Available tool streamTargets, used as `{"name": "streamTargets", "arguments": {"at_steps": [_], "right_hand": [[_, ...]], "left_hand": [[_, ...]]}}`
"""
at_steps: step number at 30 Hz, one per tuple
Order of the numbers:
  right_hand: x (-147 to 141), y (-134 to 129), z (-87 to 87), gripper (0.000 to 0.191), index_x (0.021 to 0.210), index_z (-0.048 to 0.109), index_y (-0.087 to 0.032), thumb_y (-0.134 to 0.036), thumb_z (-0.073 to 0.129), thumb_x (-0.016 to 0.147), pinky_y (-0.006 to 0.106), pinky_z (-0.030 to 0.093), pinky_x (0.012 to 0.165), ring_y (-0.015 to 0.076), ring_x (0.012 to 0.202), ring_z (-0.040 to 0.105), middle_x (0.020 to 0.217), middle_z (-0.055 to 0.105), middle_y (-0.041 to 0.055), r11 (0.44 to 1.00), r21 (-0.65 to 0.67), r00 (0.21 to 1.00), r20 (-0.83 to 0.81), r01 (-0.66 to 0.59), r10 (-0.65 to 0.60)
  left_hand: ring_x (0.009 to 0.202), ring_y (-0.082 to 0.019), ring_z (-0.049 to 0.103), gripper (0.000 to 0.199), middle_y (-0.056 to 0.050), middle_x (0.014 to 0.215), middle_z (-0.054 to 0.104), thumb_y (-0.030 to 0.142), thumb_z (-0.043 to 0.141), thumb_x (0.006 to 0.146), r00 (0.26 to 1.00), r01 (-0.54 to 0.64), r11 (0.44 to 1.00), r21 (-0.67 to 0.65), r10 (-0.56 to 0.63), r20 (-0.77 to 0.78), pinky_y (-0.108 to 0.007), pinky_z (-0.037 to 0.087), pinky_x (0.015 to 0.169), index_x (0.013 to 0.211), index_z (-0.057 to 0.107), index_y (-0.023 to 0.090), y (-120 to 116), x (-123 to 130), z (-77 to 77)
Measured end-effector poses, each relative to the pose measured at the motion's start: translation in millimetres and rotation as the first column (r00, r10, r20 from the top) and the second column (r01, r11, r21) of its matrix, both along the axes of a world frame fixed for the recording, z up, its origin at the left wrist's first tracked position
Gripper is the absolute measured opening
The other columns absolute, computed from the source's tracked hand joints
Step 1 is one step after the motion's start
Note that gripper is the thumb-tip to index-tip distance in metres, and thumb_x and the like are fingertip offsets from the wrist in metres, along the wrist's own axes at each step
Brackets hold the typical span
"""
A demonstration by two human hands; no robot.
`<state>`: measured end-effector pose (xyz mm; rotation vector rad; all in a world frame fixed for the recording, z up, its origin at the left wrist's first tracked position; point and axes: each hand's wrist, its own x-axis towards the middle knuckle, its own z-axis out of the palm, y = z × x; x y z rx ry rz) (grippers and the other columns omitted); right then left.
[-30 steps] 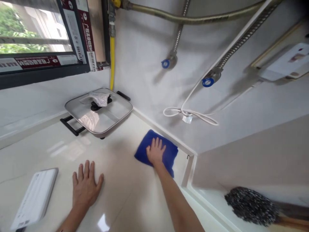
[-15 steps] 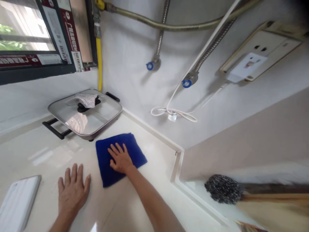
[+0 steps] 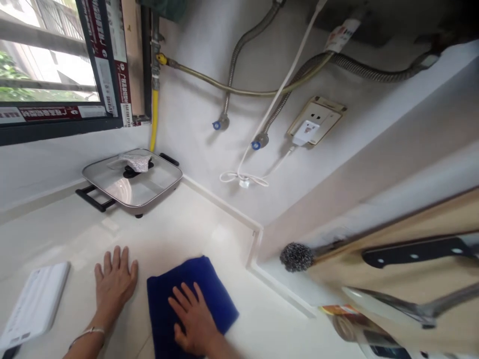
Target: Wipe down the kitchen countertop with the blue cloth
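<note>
Under my right hand [image 3: 195,319] a blue cloth [image 3: 219,294] lies spread on the white countertop [image 3: 157,239]. The fingers are stretched out and the palm presses flat on the cloth. To its left, my left hand [image 3: 115,281] rests palm down on the bare counter, fingers spread, with a bracelet on the wrist. A white slab-like device [image 3: 35,301] lies left of that hand. Beyond both hands, in the corner, stands a rectangular electric pan [image 3: 149,192] with a glass lid and black handles; a silvery mesh cloth [image 3: 138,162] sits over the lid knob.
A raised edge strip [image 3: 220,202] runs along the wall. At the right are a steel scourer [image 3: 297,257], a black-handled knife [image 3: 411,255] and a wooden board [image 3: 337,271]. Hoses, a white cord [image 3: 275,104] and a plugged-in adapter [image 3: 307,132] are on the wall.
My right hand and the blue cloth have moved together toward me along the counter. My left hand stays flat in about the same place. The view has shifted, showing more at the right.
</note>
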<state>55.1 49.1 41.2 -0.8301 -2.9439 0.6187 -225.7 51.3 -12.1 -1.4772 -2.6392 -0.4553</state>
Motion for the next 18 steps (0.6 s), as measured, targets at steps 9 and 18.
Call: {"name": "streamTargets", "arguments": {"at_steps": [9, 18], "right_hand": [[120, -80, -45.8, 0.071, 0.155, 0.015, -0.031, -0.025, 0.042, 0.090, 0.061, 0.023, 0.120, 0.0280, 0.150, 0.018, 0.162, 0.020, -0.0009, 0.922, 0.206, 0.933, 0.086, 0.328, -0.351], [254, -178, -85.8, 0.076, 0.156, -0.001, -0.032, -0.024, 0.037, 0.091, 0.065, 0.037, 0.111, 0.0301, 0.146, 0.028, 0.158, 0.031, 0.0057, 0.618, 0.474, 0.686, 0.041, 0.627, -0.727]], "left_hand": [[0.148, -0.038, 0.015, 0.067, -0.018, 0.159, 0.026, 0.042, 0.018, 0.096, 0.996, 0.026, 1.000, -0.015, -0.025, 0.090, -0.059, 0.011, 0.119, 0.150, 0.033, 0.006, -1, 3, 13.4], [0.148, -0.039, 0.011, 0.067, -0.020, 0.159, 0.023, 0.045, 0.014, 0.098, 0.993, 0.062, 0.998, 0.000, -0.061, 0.101, -0.061, 0.010, 0.118, 0.149, 0.031, 0.006, -2, 4, 16.4]]}}
